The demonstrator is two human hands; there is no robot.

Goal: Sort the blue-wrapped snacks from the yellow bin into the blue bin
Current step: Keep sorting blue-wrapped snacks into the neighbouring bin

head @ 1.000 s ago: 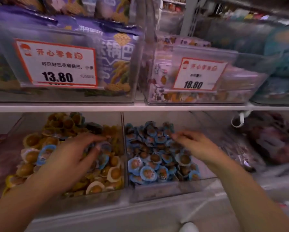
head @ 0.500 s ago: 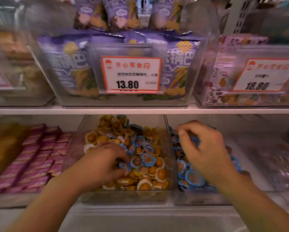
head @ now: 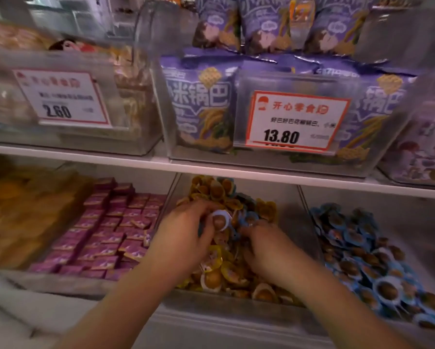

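Observation:
The yellow bin point(head: 172, 195) is a clear tub of yellow-wrapped round snacks point(head: 212, 278) with a few blue-wrapped ones mixed in near the middle. My left hand point(head: 183, 238) is inside it and pinches one blue-wrapped snack point(head: 220, 220) between thumb and fingers, lifted just above the pile. My right hand point(head: 268, 250) is in the same bin, fingers curled down into the pile beside more blue wrappers point(head: 249, 219). Its grip is hidden. The blue bin point(head: 413, 220) to the right holds a heap of blue-wrapped snacks point(head: 357, 263).
Left of the yellow bin is a tub of small pink packets point(head: 105, 233), then yellow bags point(head: 27, 215). A white shelf edge point(head: 236, 171) runs close above the bins, carrying tubs of purple bags point(head: 201, 104) and price cards point(head: 295, 120).
My right hand has left the blue bin and come into the yellow bin. My left hand has raised a blue-wrapped snack from the pile. The view has swung left.

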